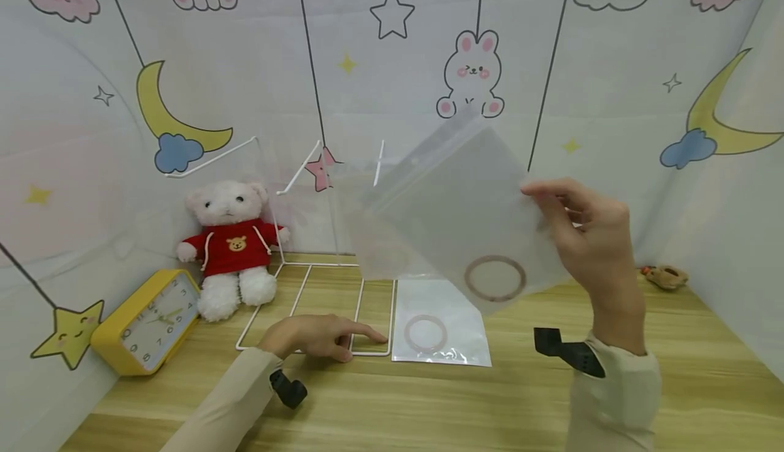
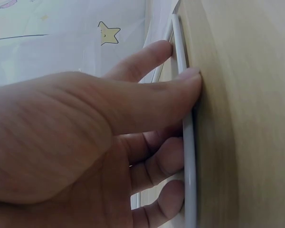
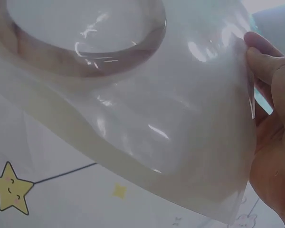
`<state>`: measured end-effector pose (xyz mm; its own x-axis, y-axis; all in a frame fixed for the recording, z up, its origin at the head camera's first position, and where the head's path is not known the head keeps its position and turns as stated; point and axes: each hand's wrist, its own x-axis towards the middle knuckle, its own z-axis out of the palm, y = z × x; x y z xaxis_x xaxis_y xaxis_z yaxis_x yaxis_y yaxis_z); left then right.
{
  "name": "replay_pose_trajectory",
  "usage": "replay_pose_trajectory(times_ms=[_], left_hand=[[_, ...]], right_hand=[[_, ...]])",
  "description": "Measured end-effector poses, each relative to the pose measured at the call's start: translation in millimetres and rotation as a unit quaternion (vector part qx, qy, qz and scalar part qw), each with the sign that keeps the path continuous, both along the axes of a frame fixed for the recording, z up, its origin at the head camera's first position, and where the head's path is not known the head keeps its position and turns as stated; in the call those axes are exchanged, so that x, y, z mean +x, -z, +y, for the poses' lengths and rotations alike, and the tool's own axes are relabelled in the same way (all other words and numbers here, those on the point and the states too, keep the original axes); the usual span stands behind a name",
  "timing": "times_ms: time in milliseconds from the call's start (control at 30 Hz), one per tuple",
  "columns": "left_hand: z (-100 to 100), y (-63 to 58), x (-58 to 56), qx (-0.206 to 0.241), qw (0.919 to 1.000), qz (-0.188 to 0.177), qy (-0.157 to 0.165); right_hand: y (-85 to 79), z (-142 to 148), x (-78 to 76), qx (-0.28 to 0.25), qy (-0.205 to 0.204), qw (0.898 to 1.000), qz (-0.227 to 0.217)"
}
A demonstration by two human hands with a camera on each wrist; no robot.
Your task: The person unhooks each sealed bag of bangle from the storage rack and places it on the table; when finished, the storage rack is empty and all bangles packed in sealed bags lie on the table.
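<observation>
My right hand (image 1: 588,227) pinches the side edge of a translucent zip bag (image 1: 453,193), raised and tilted in the air. A brownish bangle (image 1: 495,278) shows in its lower corner; the right wrist view has the same bangle (image 3: 99,66) close up. My left hand (image 1: 318,336) is at the front of a white wire rack (image 1: 315,265). In the left wrist view, the thumb lies over the rack's front rod (image 2: 190,171), with fingertips touching its other side. Beside the rack lies a second bag (image 1: 471,343) holding a pale pink bangle (image 1: 425,333).
A white teddy bear in a red hoodie (image 1: 235,248) sits behind the rack's left side. A yellow clock (image 1: 147,323) stands at the far left. At the back right lies a small brown figure (image 1: 665,276). Patterned cloth (image 1: 392,84) hangs behind the wooden table (image 1: 380,411).
</observation>
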<state>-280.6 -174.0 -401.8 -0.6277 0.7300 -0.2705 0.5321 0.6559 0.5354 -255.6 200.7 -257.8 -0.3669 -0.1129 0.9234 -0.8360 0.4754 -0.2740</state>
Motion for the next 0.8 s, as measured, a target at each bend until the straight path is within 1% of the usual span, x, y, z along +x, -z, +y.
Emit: replay_pose_trajectory(times_ms=[233, 467, 800], left_hand=[[-0.2, 0.0, -0.8, 0.003, 1.0, -0.001, 0.001], [-0.4, 2.5, -0.5, 0.006, 1.0, -0.004, 0.001], [-1.5, 2.7, -0.7, 0.004, 1.0, -0.002, 0.001]], right_hand=[[4.1, 8.9, -6.2, -0.042, 0.003, 0.999, -0.021], [13.1, 18.9, -16.7, -0.057, 0.033, 0.997, -0.052], [21.3, 33.6, -24.2, -0.074, 0.053, 0.991, -0.095]])
